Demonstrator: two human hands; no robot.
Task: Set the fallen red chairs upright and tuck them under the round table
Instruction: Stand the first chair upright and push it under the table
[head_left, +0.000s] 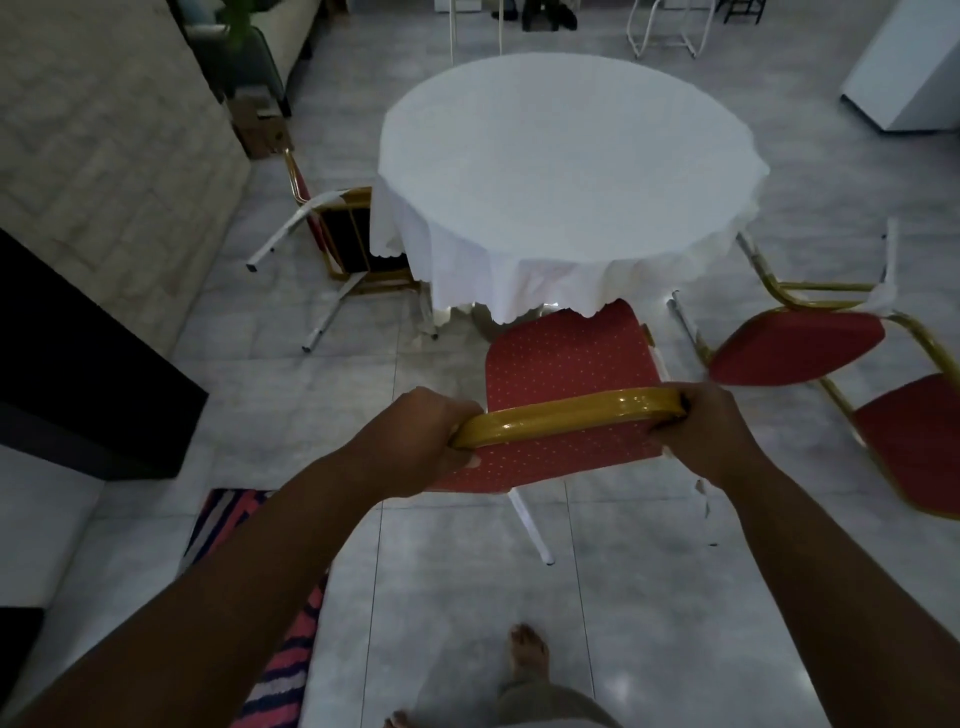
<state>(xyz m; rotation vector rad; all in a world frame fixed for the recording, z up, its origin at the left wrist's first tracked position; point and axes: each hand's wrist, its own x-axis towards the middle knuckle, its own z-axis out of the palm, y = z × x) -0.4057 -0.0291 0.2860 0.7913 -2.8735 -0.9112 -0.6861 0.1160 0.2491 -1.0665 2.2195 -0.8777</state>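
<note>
head view: left hand (434, 434) and right hand (698, 423) fingers clamped on gold backrest rail (566, 415) of upright red chair (563, 358), seat edge just beyond fingers, barely under round table (566, 171). still fallen: left chair (337, 234), right chair (831, 353). roughly a third done.

Dim room, soft blur, wide-angle edge warping
</note>
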